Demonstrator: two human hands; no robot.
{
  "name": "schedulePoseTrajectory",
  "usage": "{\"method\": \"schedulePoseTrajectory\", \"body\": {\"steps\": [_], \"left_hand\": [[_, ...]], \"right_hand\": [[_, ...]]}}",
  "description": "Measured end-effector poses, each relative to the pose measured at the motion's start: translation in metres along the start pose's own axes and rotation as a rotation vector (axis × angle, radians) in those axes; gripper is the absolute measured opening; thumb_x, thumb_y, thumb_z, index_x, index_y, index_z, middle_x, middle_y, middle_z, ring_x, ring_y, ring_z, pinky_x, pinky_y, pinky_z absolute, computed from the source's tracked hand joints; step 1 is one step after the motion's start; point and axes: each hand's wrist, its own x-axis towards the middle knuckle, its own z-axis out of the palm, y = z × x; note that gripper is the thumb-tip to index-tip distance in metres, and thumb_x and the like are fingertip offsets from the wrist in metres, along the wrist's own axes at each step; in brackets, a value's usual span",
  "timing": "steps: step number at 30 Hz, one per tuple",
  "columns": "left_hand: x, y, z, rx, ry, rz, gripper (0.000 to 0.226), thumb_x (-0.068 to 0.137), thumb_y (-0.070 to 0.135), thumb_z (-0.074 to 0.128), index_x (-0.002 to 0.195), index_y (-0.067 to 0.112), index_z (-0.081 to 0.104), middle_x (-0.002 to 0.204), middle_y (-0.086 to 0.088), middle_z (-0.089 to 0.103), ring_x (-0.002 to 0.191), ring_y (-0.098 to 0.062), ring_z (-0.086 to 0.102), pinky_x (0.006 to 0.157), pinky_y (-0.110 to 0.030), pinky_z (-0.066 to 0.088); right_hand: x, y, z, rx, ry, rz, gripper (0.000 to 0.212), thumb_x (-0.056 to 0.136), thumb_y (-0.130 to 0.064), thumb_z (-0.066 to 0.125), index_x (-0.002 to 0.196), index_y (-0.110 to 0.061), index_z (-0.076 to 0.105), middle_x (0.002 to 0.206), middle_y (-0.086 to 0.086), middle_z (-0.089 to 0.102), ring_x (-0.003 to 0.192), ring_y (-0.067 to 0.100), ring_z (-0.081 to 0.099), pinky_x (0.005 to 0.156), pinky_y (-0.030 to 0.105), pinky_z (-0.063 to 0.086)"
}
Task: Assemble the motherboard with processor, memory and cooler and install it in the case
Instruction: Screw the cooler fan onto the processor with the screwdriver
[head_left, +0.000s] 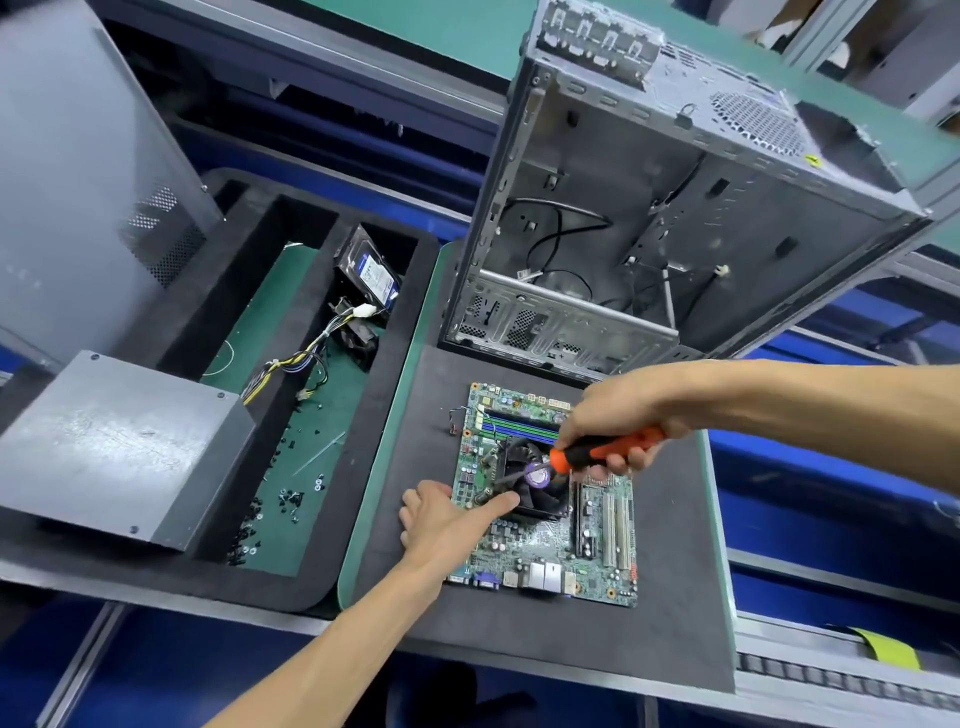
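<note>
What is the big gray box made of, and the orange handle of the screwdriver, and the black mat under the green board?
The computer case looks like bare sheet metal: dull gray, with stamped holes and folded edges. The screwdriver handle looks like plastic or rubber, bright orange with a black band; the right hand grips it. The mat looks like soft foam, matte black with no shine.
</note>
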Motion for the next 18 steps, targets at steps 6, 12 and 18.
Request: {"method": "schedulePoseTrajectory", "body": {"steps": [6,12,18], "left_hand": [[0.008,0.003,0.002,0.022,0.084,0.226,0.077,0.072,0.072,0.069,0.131,0.033,0.039,0.123,0.007,0.034,0.128,-0.018,0.036,0.113,-0.044,0.029],[0.029,0.023,0.003,-0.048,-0.009,0.442,0.046,0.086,0.044,0.072,0.129,0.038,0.055,0.119,0.016,0.053,0.121,-0.012,0.044,0.112,-0.045,0.029],[0.029,0.019,0.009,-0.106,0.052,0.475,0.029,0.084,0.044,0.074,0.109,0.043,0.06,0.104,0.022,0.058,0.107,-0.004,0.051,0.098,-0.033,0.032]], "right_hand": [[-0.019,0.023,-0.011,-0.528,0.556,-0.376,0.043,0.094,-0.051,0.059,0.08,-0.014,0.075,0.064,0.001,0.071,0.047,0.003,0.059,0.045,0.017,0.044],[-0.01,0.04,0.0,-0.563,0.766,-0.427,0.038,0.091,-0.055,0.059,0.096,-0.021,0.074,0.089,0.005,0.072,0.08,0.027,0.067,0.069,0.031,0.053],[0.004,0.046,0.006,-0.548,0.772,-0.417,0.034,0.087,-0.056,0.062,0.09,-0.024,0.075,0.081,0.0,0.071,0.07,0.022,0.061,0.063,0.029,0.047]]}}
